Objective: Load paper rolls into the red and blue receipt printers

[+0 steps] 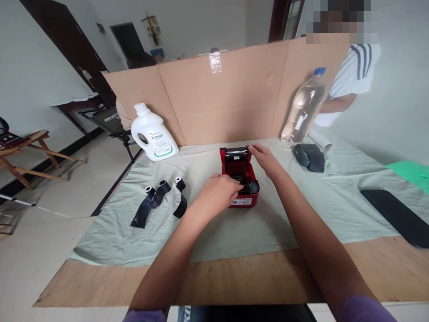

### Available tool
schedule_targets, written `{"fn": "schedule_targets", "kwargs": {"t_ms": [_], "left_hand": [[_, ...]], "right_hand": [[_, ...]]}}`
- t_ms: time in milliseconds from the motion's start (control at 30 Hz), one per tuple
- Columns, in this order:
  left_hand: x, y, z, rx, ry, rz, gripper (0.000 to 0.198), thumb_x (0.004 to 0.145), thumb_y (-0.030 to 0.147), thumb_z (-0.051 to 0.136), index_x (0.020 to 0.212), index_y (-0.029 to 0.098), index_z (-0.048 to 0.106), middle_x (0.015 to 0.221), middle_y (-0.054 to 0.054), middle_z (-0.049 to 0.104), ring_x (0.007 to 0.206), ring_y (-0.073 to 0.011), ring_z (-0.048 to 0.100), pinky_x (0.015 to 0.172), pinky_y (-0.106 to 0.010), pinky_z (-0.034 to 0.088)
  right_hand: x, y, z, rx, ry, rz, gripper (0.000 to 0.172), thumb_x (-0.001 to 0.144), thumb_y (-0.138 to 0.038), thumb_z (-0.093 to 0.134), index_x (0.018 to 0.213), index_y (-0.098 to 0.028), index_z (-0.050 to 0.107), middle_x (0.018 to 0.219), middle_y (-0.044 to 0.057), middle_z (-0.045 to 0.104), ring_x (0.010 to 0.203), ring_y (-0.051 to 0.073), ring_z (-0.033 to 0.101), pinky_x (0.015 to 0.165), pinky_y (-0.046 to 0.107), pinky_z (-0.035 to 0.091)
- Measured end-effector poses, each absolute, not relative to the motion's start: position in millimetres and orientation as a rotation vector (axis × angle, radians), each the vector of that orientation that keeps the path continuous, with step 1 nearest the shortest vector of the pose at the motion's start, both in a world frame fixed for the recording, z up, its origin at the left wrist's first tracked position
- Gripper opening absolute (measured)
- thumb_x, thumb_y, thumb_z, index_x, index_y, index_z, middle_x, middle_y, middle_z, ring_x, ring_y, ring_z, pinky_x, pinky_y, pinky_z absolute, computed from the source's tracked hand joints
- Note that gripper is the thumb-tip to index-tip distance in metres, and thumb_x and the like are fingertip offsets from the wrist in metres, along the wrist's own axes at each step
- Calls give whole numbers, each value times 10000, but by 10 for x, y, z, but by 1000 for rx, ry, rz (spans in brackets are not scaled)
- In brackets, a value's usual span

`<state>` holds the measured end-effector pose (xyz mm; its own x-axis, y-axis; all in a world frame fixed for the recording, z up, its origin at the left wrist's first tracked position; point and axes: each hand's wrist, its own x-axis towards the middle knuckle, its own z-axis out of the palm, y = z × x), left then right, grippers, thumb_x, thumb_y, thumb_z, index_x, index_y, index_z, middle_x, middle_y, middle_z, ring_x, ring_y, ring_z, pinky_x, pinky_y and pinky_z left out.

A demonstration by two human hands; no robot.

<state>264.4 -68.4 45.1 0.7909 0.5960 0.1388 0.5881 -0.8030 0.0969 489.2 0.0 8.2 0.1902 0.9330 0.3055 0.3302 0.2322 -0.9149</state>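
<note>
Pale cloth bears a bottle at two o'clock; left hand and right hand touch an open red case of dark parts, grips unclear.

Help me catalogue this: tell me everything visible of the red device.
The red device is boxy and plastic-looking, with a dark interior and a pale label on its near face, too small to read. Its lid stands raised at the far side, inner face showing. It sits upright on the pale green cloth. The left hand reaches over its open body, hiding part; the right hand touches the lid's right corner.
</note>
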Motion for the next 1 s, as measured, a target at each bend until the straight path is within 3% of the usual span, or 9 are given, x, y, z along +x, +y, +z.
{"fn": "schedule_targets", "kwargs": {"t_ms": [100, 200, 267, 367, 500, 600, 733, 900, 1000], "left_hand": [[2630, -705, 512, 2934, 923, 274, 292, 916, 133, 506, 993, 243, 766, 1042, -34, 769, 1040, -251, 678, 905, -385, 491], [2596, -702, 554, 2869, 835, 307, 297, 915, 140, 499, 944, 254, 773, 983, -32, 772, 1029, -240, 685, 885, -357, 505], [2561, -654, 536, 2789, 725, 357, 287, 937, 199, 499, 965, 280, 774, 1040, -15, 771, 1153, -243, 649, 956, -359, 496], [2503, -489, 405, 2584, 640, 535, 316, 962, 312, 500, 1197, 302, 711, 1335, 12, 666, 1401, -232, 465, 1153, -389, 378], [2452, -198, 94, 2086, 892, 747, 625, 909, 232, 504, 1521, 305, 400, 1628, 18, 307, 1523, -199, 250, 1256, -391, 208], [2441, -52, -126, 1719, 946, 662, 820, 844, 212, 553, 1585, 337, 225, 1656, 19, 206, 1528, -211, 231, 1237, -389, 256], [2445, 24, -290, 1520, 885, 637, 934, 807, 210, 576, 1589, 399, 103, 1657, 52, 145, 1520, -214, 247, 1199, -399, 336], [2483, 0, -345, 1465, 849, 697, 931, 813, 205, 570, 1592, 389, 93, 1654, 72, 144, 1516, -197, 257, 1173, -355, 385], [2523, -146, -398, 1381, 909, 790, 860, 842, 223, 561, 1595, 342, 163, 1642, 34, 212, 1492, -203, 324, 1161, -354, 403]], "right_hand": [[4779, -111, -156, -1208, -1274, 727, 342, 835, -560, 575, 886, -228, 637, 1060, 38, 692, 1082, 243, 590, 1004, 414, 426], [4765, -354, -377, -1184, -1233, 740, 208, 774, -424, 634, 882, -248, 656, 1342, 43, 590, 1288, 275, 496, 1074, 442, 393], [4765, -492, -510, -1197, -1138, 798, 332, 723, -344, 648, 1051, -298, 654, 1460, 22, 495, 1373, 276, 426, 1108, 456, 379], [4723, -582, -646, -1188, -933, 952, 580, 707, -329, 644, 1278, -362, 542, 1520, 3, 433, 1415, 257, 396, 1142, 455, 370], [4650, -568, -716, -1128, -809, 1076, 600, 716, -338, 628, 1305, -315, 520, 1544, 35, 422, 1393, 256, 448, 1132, 429, 405], [4653, -559, -758, -1149, -836, 1088, 619, 735, -355, 593, 1345, -295, 501, 1530, 55, 452, 1367, 262, 486, 1086, 434, 457], [4680, -540, -785, -1204, -910, 1076, 625, 754, -388, 550, 1368, -282, 503, 1483, 70, 515, 1304, 284, 544, 996, 438, 521], [4671, -527, -765, -1183, -888, 1045, 620, 718, -324, 602, 1330, -243, 550, 1430, 68, 575, 1327, 278, 523, 1104, 456, 427], [4671, -684, -820, -1163, -957, 1018, 536, 819, -425, 590, 1328, -256, 575, 1430, 52, 583, 1358, 272, 502, 1152, 472, 381]]}}
